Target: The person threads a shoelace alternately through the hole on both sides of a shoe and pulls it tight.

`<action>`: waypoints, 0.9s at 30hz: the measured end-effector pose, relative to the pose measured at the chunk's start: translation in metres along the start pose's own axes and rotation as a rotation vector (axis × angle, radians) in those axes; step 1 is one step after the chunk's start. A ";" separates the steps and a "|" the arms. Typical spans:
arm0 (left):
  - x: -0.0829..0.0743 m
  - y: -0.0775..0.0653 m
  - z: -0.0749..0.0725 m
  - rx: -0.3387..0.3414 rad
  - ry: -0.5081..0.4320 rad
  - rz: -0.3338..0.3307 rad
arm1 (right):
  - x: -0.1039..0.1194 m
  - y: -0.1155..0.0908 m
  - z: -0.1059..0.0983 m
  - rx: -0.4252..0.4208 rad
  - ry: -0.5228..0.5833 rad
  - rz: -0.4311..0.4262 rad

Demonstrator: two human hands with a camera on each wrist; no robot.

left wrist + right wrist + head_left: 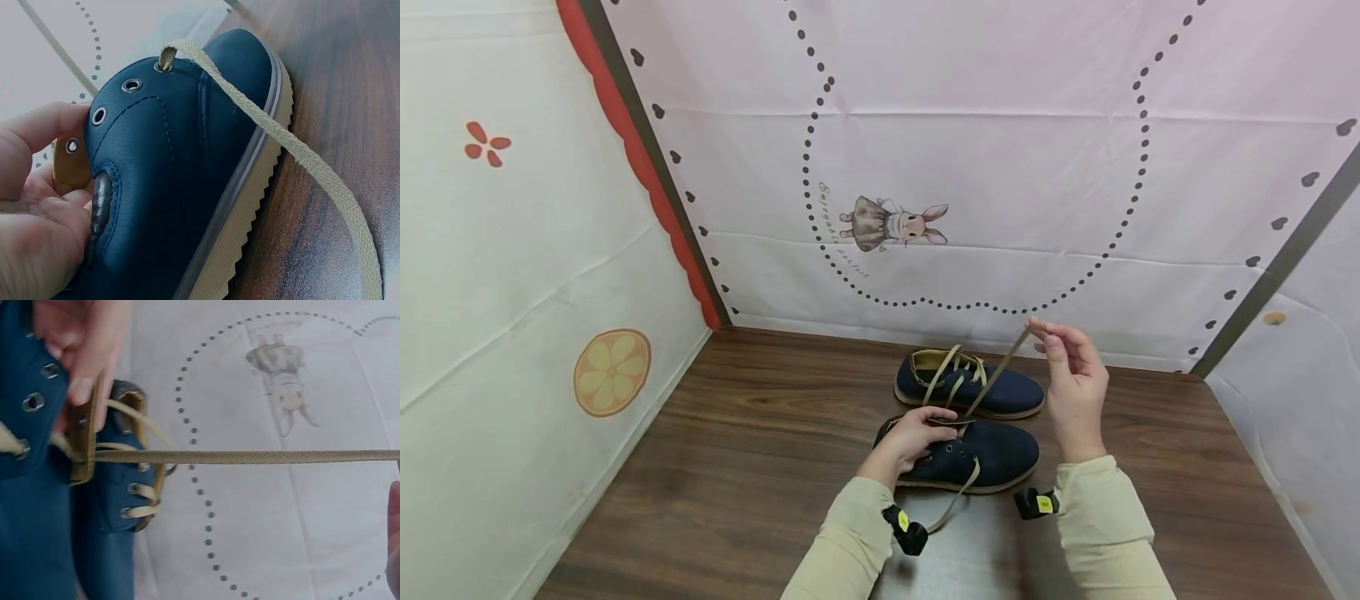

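A navy blue lace-up shoe [1000, 457] sits on the wooden table, toe to the right. My left hand [913, 435] grips its opening, the thumb on the far eyelet flap [81, 440] with its tan lining. Raised to the upper right, my right hand [1081, 385] pinches a beige shoelace [1002, 367] that runs taut up from that flap. In the left wrist view, the lace's other end [312, 164] leaves the near flap's front eyelet and droops over the sole to the table. Two near eyelets behind it hold no lace.
Just behind stands the matching shoe [1011, 393], its beige laces threaded through the eyelets. A printed white cloth [1000, 183] with a rabbit figure hangs at the table's back edge. More cloth walls [535, 250] flank the brown wooden table [737, 467].
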State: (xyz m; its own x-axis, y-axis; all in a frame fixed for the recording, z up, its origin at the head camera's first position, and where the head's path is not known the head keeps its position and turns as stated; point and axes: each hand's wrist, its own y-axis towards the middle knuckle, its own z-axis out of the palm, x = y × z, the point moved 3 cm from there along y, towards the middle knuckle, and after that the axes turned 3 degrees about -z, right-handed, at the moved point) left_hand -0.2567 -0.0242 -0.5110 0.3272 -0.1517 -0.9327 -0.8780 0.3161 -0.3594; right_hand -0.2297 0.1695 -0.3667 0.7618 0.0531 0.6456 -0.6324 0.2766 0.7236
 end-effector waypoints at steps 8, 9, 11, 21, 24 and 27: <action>0.000 0.001 0.001 -0.021 -0.001 0.008 | 0.002 0.000 0.002 0.064 0.046 0.007; 0.001 0.001 0.001 -0.022 0.001 0.010 | 0.001 -0.002 0.002 0.083 0.041 0.034; 0.001 0.001 0.002 -0.023 0.009 0.016 | -0.004 -0.007 0.004 0.125 0.023 0.096; -0.003 -0.008 0.004 -0.011 0.039 0.188 | -0.038 -0.052 0.011 0.408 -0.029 0.581; -0.012 -0.018 0.004 -0.067 0.189 0.309 | -0.046 -0.064 0.007 0.517 -0.123 0.603; -0.020 -0.030 0.002 -0.184 0.358 0.459 | -0.051 -0.074 0.002 0.608 -0.208 0.606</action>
State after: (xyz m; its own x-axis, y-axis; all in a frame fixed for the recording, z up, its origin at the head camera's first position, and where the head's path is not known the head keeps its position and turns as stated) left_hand -0.2359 -0.0285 -0.4811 -0.2090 -0.3536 -0.9117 -0.9580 0.2613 0.1183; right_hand -0.2219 0.1442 -0.4529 0.2681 -0.1674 0.9487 -0.9295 -0.3039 0.2090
